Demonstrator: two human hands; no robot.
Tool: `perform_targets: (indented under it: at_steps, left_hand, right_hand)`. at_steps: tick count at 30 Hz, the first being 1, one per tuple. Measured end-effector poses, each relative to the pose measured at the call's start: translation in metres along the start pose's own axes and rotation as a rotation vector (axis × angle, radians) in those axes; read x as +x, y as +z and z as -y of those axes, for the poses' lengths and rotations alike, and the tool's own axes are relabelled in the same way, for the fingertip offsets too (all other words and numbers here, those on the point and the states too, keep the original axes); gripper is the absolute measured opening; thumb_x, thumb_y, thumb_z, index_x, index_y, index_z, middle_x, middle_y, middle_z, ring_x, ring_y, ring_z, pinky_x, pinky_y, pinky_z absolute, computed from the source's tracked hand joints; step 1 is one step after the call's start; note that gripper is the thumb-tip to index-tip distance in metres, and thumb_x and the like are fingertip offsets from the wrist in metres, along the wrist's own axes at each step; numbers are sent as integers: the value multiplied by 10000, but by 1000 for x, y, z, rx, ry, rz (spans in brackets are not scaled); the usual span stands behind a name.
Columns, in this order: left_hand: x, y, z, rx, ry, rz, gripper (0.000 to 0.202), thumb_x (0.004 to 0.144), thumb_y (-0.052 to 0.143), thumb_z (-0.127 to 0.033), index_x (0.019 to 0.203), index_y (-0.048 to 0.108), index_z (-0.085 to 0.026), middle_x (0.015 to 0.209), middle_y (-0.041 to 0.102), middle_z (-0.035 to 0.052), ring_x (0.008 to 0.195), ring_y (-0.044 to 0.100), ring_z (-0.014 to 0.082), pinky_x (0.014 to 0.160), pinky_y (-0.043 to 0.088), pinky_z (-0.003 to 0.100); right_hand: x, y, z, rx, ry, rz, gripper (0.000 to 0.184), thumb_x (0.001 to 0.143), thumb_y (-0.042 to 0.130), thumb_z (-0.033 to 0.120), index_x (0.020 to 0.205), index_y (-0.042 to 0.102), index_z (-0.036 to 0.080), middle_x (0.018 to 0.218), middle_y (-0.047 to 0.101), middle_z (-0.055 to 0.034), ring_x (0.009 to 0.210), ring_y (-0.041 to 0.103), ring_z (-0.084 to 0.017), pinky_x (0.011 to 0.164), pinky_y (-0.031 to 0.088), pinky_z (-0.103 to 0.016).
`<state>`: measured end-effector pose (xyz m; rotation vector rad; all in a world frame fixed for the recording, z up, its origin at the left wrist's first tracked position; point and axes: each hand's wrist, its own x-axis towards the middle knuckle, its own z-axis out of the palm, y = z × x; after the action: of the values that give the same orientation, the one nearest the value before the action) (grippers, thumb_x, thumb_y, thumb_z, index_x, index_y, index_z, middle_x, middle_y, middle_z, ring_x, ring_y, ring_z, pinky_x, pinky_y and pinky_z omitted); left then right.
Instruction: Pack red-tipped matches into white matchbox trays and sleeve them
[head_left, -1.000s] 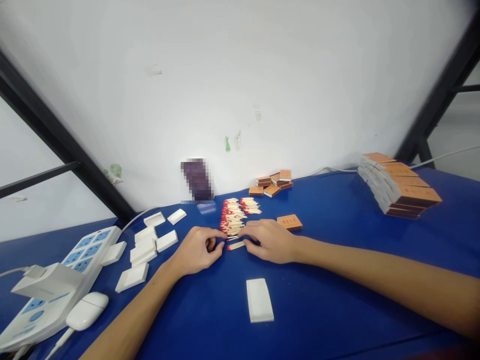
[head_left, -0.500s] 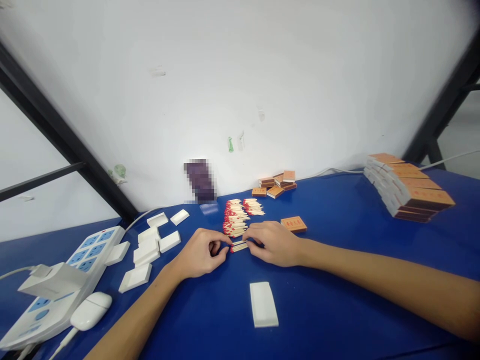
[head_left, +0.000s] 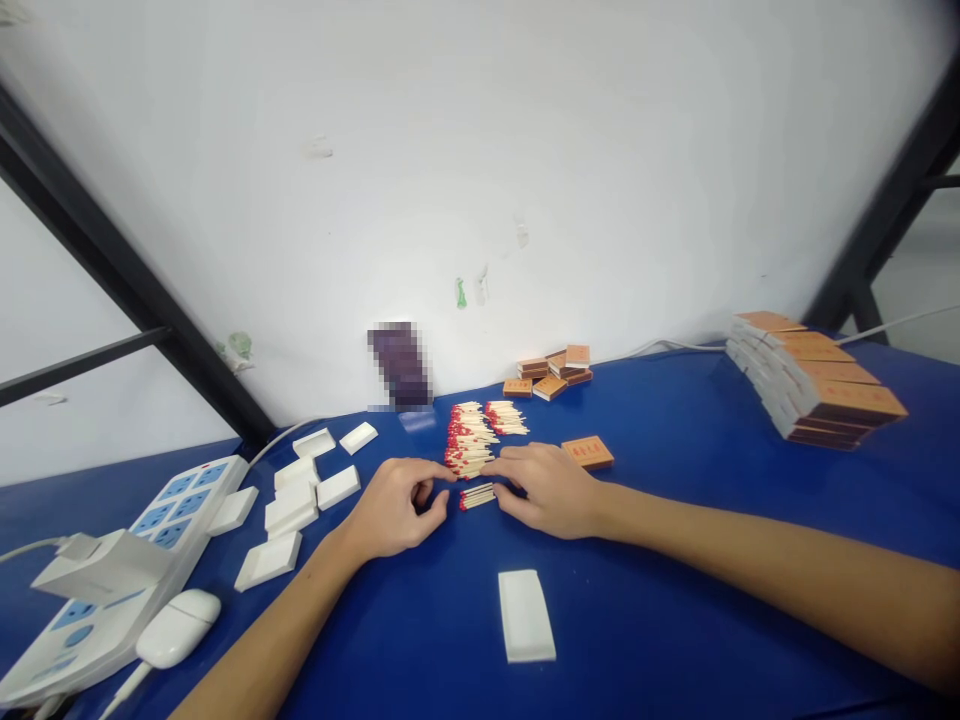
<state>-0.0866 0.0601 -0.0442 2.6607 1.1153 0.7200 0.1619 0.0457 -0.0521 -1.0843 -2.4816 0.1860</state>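
My left hand (head_left: 401, 508) rests on the blue table with thumb and index finger apart, the other fingers curled. Its index fingertip reaches the lower left edge of a large pile of red-headed matches (head_left: 471, 438). From the other side, my right hand (head_left: 546, 490) stretches its index finger to the same pile's near edge, thumb apart below. Between the hands lies a small row of matches (head_left: 478, 496), red heads to the left, beside the right thumb tip. A second, smaller match pile (head_left: 508, 417) sits behind. Nearer to me is a white matchbox tray (head_left: 527, 616).
One orange matchbox (head_left: 589, 452) lies past my right hand, several matchboxes (head_left: 555, 372) by the wall. Wrapped matchbox stacks (head_left: 817, 380) stand at right. At left are white trays (head_left: 292, 505), a power strip (head_left: 176, 520) and a white case (head_left: 178, 628). A pixelated dark object (head_left: 403, 365) leans on the wall.
Both index fingers have shifted away from the small row of matches up to the large pile's near edge. Thumb and index gaps have widened, and the small row now shows uncovered.
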Motion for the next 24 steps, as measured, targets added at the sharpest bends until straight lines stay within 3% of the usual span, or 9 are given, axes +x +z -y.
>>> perform_targets:
  at_steps: [14,24]
  left_hand:
    - [-1,0,2,21,11,56,210,799,570,-169,947,718,-182,575,503,-48,501,443,83,563,361,221]
    - [0,-2,-1,11,21,72,243,802,571,-173,982,733,-178,602,542,-33,521,472,89,568,372,223]
  right_hand:
    - [0,2,-2,27,-53,-34,246,919,494,234,1080,679,207,939,697,-27,797,610,-165,699,355,-295]
    - [1,2,-1,-24,-14,-33,254,914,490,233,1091,670,208,924,700,-26,787,609,-165,698,346,-298]
